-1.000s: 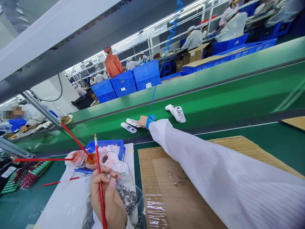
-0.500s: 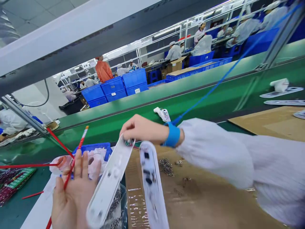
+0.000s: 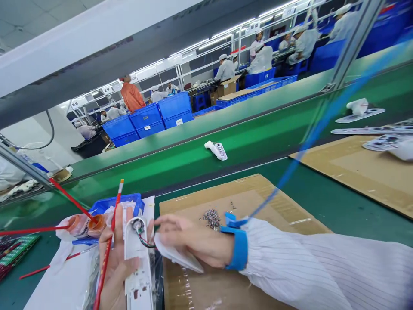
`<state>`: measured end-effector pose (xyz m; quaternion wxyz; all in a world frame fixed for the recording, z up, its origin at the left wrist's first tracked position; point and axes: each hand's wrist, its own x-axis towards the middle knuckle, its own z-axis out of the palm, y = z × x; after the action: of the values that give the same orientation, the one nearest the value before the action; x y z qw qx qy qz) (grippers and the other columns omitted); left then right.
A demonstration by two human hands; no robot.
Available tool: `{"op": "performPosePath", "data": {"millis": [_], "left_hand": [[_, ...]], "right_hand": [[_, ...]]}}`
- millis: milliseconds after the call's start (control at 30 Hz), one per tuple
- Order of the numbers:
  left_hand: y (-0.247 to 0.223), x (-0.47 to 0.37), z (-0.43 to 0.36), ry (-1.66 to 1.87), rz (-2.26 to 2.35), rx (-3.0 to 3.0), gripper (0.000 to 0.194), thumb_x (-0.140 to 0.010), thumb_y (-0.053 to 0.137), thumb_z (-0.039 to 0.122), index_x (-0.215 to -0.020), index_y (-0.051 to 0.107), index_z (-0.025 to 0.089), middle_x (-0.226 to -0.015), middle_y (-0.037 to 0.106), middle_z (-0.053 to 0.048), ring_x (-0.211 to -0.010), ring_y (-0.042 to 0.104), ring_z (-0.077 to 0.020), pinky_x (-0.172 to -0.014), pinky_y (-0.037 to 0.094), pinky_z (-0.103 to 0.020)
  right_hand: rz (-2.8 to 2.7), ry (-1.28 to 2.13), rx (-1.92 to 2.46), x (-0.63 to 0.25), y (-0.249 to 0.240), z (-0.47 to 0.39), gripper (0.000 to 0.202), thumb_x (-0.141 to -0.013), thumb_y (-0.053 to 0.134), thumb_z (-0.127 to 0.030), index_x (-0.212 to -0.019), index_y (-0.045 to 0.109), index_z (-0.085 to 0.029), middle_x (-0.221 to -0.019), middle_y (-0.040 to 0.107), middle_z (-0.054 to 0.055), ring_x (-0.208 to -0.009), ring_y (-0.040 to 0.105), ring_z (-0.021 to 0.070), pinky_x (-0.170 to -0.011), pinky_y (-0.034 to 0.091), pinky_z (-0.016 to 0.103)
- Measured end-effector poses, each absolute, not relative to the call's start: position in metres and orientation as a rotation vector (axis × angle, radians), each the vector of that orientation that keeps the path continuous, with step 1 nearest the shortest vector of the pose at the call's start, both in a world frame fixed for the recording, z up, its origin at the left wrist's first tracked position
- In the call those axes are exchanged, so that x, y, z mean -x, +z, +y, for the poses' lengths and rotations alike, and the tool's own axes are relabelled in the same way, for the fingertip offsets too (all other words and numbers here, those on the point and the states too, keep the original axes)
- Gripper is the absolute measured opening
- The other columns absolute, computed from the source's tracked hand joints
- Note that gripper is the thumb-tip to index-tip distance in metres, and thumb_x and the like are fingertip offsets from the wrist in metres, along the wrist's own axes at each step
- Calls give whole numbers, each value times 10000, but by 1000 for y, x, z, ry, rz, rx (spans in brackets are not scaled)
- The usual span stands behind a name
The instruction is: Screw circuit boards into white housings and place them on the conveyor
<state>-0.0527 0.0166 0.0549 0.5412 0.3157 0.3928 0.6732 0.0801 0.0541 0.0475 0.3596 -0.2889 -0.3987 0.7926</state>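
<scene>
My left hand is closed around a long white housing, thumb across its lower part; a red brush with a pale tip also lies against this hand. Wires come out of the housing's rounded upper end and run toward a white cover. My right hand, with a blue wrist strap, has its fingers over that cover, which hangs tilted above the cardboard. Motion blurs the right fingertips. Small screws lie in a pile beyond the right hand.
A blue tray with orange-stained jars stands at the left, near red sticks and green circuit boards. A white part sits on the green conveyor. More white parts are at the right. People work beyond blue bins.
My left hand has gone from open palm to holding the white housing. My right hand has moved down from its top end to the cover. The view has shifted, showing the wires.
</scene>
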Motion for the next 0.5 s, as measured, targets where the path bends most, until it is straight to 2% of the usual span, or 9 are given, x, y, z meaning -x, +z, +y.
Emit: {"op": "performPosePath", "data": {"millis": [67, 133, 233, 300, 367, 433, 500], "left_hand": [[57, 50, 18, 1689, 991, -716, 429, -560, 585, 86, -875, 487, 361, -1135, 526, 74, -1118, 427, -266, -861, 403, -458], [59, 47, 19, 1763, 1054, -793, 384, -564, 586, 57, -798, 458, 334, -1202, 469, 115, -1196, 329, -210, -949, 320, -413], [59, 43, 21, 1828, 1095, -998, 358, -565, 606, 55, -767, 444, 302, -1218, 456, 105, -1237, 245, -165, -1009, 215, -347], [55, 43, 22, 1770, 1096, -994, 369, -551, 640, 84, -790, 453, 295, -1197, 479, 74, -1201, 315, -208, -975, 272, -380], [48, 44, 25, 1631, 1125, -859, 365, -546, 661, 135, -806, 452, 285, -1185, 490, 42, -1073, 458, -251, -853, 396, -398], [40, 44, 28, 1504, 1168, -750, 348, -560, 660, 173, -815, 448, 276, -1193, 484, 28, -943, 537, -241, -714, 458, -358], [33, 43, 31, 1494, 1202, -757, 318, -567, 658, 163, -793, 457, 261, -1198, 483, 31, -970, 519, -225, -677, 457, -308]], "right_hand": [[-1163, 2226, 577, -86, 39, 44, 648, -470, 757, -214, -1043, 465, -131, -886, 572, 32, -802, 542, 107, -679, 413, 196], [-1296, 2225, 589, -87, 29, 31, 699, -464, 732, -92, -1100, 445, -136, -974, 573, 49, -880, 545, 123, -727, 417, 201], [-1419, 2123, 741, -82, 15, 13, 498, -650, 602, -93, -1124, 456, -143, -1030, 570, 62, -883, 550, 108, -704, 422, 182], [-1569, 2103, 769, -82, 12, 7, 324, -748, 507, -121, -1071, 526, -139, -962, 596, 48, -811, 555, 87, -642, 416, 155], [-1849, 2006, 817, -91, 17, 9, 232, -767, 484, -126, -967, 602, -138, -826, 614, 21, -694, 547, 73, -571, 398, 144], [-2146, 1721, 945, -109, 28, 19, 180, -745, 501, -119, -851, 645, -132, -701, 602, 2, -610, 529, 71, -541, 386, 153], [-2362, 1320, 1082, -135, 40, 32, 149, -702, 527, -82, -777, 650, -119, -643, 585, -3, -578, 515, 77, -551, 387, 174]]}}
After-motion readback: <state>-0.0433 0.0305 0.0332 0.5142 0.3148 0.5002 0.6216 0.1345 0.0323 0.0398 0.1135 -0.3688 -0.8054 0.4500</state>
